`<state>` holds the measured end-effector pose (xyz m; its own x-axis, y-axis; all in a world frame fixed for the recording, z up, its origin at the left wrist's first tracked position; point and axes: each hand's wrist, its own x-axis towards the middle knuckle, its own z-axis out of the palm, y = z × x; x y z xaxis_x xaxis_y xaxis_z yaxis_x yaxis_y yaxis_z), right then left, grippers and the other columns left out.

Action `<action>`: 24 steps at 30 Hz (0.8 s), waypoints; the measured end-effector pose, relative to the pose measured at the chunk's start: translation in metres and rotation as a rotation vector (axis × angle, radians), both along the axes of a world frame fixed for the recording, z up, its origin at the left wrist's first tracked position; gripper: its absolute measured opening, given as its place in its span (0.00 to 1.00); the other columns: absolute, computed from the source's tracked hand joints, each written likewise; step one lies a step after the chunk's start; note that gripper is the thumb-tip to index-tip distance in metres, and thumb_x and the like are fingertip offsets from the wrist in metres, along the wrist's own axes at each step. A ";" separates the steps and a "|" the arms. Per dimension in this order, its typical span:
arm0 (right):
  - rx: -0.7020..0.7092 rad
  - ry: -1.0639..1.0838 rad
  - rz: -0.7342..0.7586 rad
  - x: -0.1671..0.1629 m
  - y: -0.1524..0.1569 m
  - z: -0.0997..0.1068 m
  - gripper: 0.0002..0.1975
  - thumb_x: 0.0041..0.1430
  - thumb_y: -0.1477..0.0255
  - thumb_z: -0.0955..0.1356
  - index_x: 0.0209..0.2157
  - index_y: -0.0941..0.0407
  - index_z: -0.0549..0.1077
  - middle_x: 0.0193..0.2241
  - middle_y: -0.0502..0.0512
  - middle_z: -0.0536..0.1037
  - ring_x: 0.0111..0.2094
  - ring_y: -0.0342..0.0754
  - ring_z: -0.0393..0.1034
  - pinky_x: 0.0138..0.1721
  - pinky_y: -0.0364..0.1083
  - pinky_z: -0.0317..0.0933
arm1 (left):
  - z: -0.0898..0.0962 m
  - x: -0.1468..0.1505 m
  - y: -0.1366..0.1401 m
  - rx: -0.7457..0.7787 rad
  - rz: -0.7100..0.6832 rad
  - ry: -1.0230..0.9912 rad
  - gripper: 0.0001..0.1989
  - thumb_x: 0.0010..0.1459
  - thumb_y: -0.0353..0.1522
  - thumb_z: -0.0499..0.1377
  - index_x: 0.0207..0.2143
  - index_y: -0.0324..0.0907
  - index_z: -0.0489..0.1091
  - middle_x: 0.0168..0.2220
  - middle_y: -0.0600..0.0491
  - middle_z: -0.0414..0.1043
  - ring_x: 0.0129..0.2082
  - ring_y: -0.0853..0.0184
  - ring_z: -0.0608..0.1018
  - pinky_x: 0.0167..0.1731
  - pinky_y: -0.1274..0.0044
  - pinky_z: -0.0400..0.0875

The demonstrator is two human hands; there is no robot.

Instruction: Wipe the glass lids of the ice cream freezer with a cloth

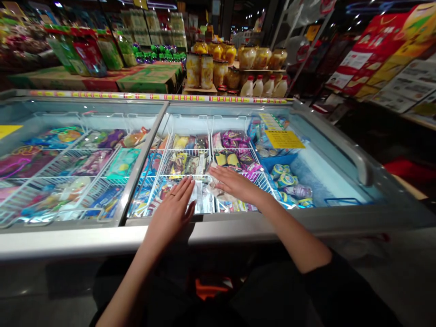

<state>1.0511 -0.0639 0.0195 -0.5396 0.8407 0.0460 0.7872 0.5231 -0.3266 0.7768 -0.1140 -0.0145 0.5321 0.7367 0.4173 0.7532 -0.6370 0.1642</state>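
Observation:
Over the front middle of a chest freezer (218, 227), my left hand (174, 206) is stretched flat, fingers pointing away from me and a thin ring on one of them. My right hand (235, 182) lies a little farther in, fingers straight and angled to the left. Neither hand holds anything. Whether they touch the freezer's glass lid or hover above it, I cannot tell. Beneath them, white wire baskets (260, 181) hold bagged frozen treats, among them purple packs (235, 137) and yellow-and-black packs (228, 159).
A metal divider (145, 159) splits the freezer top. Toward the right are round tubs (282, 175), a yellow label (284, 139) and a lid handle (363, 168). Behind the freezer stand jars of fruit (200, 71), white bottles (258, 86) and green-topped cartons (150, 77). Red boxes (371, 47) are stacked right.

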 end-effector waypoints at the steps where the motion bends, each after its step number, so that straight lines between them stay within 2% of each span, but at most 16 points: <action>1: 0.010 -0.015 -0.032 -0.008 0.011 0.000 0.28 0.78 0.65 0.64 0.75 0.44 0.59 0.76 0.50 0.58 0.77 0.52 0.48 0.76 0.60 0.48 | 0.000 0.000 0.000 -0.001 0.002 0.000 0.29 0.78 0.37 0.47 0.76 0.41 0.54 0.74 0.41 0.61 0.74 0.52 0.65 0.70 0.55 0.66; 4: 0.043 -0.053 -0.083 -0.038 0.028 -0.001 0.28 0.78 0.68 0.64 0.75 0.48 0.60 0.76 0.52 0.58 0.77 0.54 0.49 0.76 0.59 0.48 | 0.000 -0.001 0.000 0.014 0.016 -0.006 0.29 0.77 0.36 0.48 0.76 0.41 0.54 0.74 0.41 0.62 0.74 0.53 0.64 0.71 0.56 0.66; 7: 0.035 -0.036 0.027 -0.051 0.016 -0.005 0.28 0.78 0.67 0.63 0.75 0.48 0.60 0.76 0.51 0.57 0.78 0.54 0.47 0.77 0.62 0.44 | 0.000 -0.002 -0.001 0.023 0.048 -0.002 0.29 0.77 0.36 0.48 0.77 0.40 0.53 0.74 0.40 0.61 0.74 0.51 0.64 0.71 0.54 0.64; 10: -0.034 0.045 0.158 -0.041 -0.003 -0.008 0.29 0.78 0.63 0.65 0.75 0.46 0.60 0.76 0.50 0.57 0.78 0.54 0.46 0.78 0.62 0.41 | 0.001 -0.001 -0.001 0.001 0.054 0.009 0.30 0.78 0.39 0.47 0.77 0.40 0.51 0.75 0.40 0.60 0.75 0.51 0.63 0.72 0.54 0.63; 12: -0.090 0.104 0.188 -0.031 -0.006 -0.006 0.31 0.76 0.61 0.67 0.75 0.45 0.60 0.76 0.51 0.57 0.78 0.54 0.46 0.78 0.61 0.41 | 0.003 -0.001 0.000 -0.039 0.029 0.019 0.32 0.78 0.42 0.48 0.78 0.41 0.50 0.75 0.40 0.58 0.76 0.52 0.61 0.72 0.55 0.62; 15: -0.147 0.147 0.218 -0.023 0.006 0.002 0.34 0.72 0.61 0.71 0.75 0.43 0.60 0.75 0.50 0.58 0.77 0.54 0.47 0.77 0.59 0.44 | 0.008 -0.001 0.003 -0.143 -0.004 0.031 0.33 0.77 0.46 0.49 0.78 0.43 0.50 0.77 0.43 0.54 0.76 0.53 0.59 0.73 0.56 0.59; 17: -0.150 0.155 0.231 -0.020 0.018 0.009 0.36 0.68 0.62 0.75 0.73 0.42 0.63 0.74 0.50 0.62 0.77 0.56 0.48 0.77 0.60 0.45 | 0.013 -0.003 0.004 -0.213 0.000 0.026 0.33 0.77 0.47 0.49 0.78 0.45 0.50 0.77 0.45 0.54 0.76 0.55 0.59 0.73 0.57 0.59; 21: -0.159 0.268 0.118 -0.012 0.037 0.016 0.35 0.64 0.63 0.77 0.70 0.43 0.69 0.72 0.52 0.67 0.74 0.59 0.58 0.74 0.60 0.54 | 0.021 -0.005 0.004 -0.275 0.045 0.003 0.33 0.77 0.48 0.50 0.77 0.47 0.52 0.77 0.46 0.54 0.77 0.56 0.58 0.73 0.59 0.60; 24: -0.145 0.393 0.024 0.002 0.045 0.012 0.26 0.72 0.65 0.70 0.68 0.43 0.72 0.69 0.51 0.72 0.70 0.56 0.66 0.71 0.59 0.60 | 0.028 0.004 0.004 -0.265 0.063 0.000 0.35 0.76 0.50 0.51 0.78 0.47 0.50 0.77 0.44 0.53 0.77 0.55 0.58 0.72 0.58 0.62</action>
<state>1.0530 -0.0191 0.0318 -0.5239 0.8411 0.1344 0.5763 0.4662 -0.6712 0.7808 -0.1096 0.0136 0.4812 0.8521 0.2059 0.7901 -0.5233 0.3191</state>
